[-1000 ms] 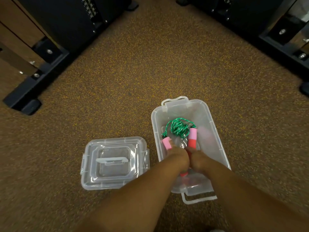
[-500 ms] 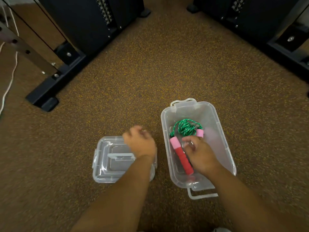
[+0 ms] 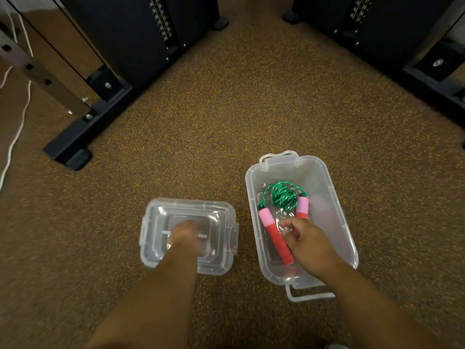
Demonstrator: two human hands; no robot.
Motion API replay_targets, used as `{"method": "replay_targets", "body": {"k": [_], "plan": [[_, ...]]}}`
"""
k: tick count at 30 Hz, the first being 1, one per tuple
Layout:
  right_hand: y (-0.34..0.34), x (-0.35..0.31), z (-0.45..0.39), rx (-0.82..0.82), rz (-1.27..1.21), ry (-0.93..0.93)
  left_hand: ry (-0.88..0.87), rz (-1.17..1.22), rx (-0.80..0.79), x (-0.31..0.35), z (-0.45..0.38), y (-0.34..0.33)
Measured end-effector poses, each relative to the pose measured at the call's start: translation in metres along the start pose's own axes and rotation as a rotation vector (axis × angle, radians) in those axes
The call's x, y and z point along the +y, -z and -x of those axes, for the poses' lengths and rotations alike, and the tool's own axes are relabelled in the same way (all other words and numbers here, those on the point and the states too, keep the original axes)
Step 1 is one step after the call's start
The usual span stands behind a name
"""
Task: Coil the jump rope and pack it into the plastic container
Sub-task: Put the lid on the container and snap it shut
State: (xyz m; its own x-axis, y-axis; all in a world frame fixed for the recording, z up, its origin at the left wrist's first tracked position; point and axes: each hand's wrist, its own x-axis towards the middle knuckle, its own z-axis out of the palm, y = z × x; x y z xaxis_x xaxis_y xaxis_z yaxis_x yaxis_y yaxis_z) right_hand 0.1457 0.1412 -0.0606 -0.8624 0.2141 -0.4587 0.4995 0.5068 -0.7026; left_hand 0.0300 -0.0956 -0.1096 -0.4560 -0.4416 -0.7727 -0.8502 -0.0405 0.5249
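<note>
A clear plastic container stands open on the brown speckled floor. Inside it lies the jump rope: a bundle of green rope at the far end and two pink-and-red handles. One handle lies free along the left wall. My right hand is inside the container with its fingers curled on the red part of the other handle. The clear lid lies on the floor left of the container. My left hand rests on the lid's middle, closed over its handle bar.
Black machine frames stand at the far left and far right, with an open strip of floor between them. A white cord hangs at the left edge. The container's near latch is folded out toward me.
My left hand left the container, crossed to the lid and came down on its handle. My right hand stays in the container at the right rope handle. The camera tilted.
</note>
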Motion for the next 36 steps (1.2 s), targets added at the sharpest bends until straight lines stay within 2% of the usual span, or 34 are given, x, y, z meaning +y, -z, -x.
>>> {"method": "replay_targets", "body": {"k": [3, 5, 8, 10, 12, 14, 17, 19, 23, 26, 31, 33, 35, 36], "plan": [[0.004, -0.006, 0.002, 0.003, -0.02, -0.001, -0.246, -0.247, 0.179, 0.007, 0.009, 0.001], [0.005, -0.013, 0.006, -0.003, -0.088, 0.016, -0.436, -0.318, 0.249, 0.027, 0.04, 0.001], [0.006, -0.024, 0.015, 0.005, -0.215, 0.069, -0.659, -0.316, 0.205, 0.056, 0.08, -0.003], [0.008, -0.03, 0.023, -0.015, -0.354, 0.09, -0.745, -0.389, 0.121, 0.065, 0.109, -0.013], [0.011, -0.034, 0.031, 0.016, -0.461, 0.115, -0.793, -0.47, -0.003, 0.064, 0.141, -0.028], [0.015, -0.033, 0.037, 0.14, -0.457, 0.121, -0.806, -0.565, -0.135, 0.054, 0.173, -0.046], [0.024, -0.016, 0.048, 0.389, -0.293, 0.004, -0.788, -0.718, -0.272, 0.033, 0.2, -0.067], [0.027, 0.003, 0.055, 0.474, -0.132, -0.088, -0.792, -0.804, -0.336, 0.022, 0.207, -0.081], [0.024, 0.03, 0.065, 0.552, 0.032, -0.272, -0.779, -1.057, -0.437, 0.009, 0.206, -0.101], [0.023, 0.039, 0.066, 0.528, 0.101, -0.392, -0.87, -1.214, -0.462, 0.003, 0.198, -0.107], [0.023, 0.045, 0.058, 0.423, 0.008, -0.433, -1.052, -1.238, -0.538, 0.003, 0.176, -0.107], [0.025, 0.042, 0.055, 0.401, -0.072, -0.437, -1.129, -1.198, -0.459, 0.006, 0.166, -0.105], [0.027, 0.043, 0.053, 0.374, -0.143, -0.449, -1.212, -1.163, -0.256, 0.014, 0.153, -0.101], [0.029, 0.042, 0.053, 0.353, -0.169, -0.463, -1.187, -1.154, -0.194, 0.019, 0.146, -0.097]]}}
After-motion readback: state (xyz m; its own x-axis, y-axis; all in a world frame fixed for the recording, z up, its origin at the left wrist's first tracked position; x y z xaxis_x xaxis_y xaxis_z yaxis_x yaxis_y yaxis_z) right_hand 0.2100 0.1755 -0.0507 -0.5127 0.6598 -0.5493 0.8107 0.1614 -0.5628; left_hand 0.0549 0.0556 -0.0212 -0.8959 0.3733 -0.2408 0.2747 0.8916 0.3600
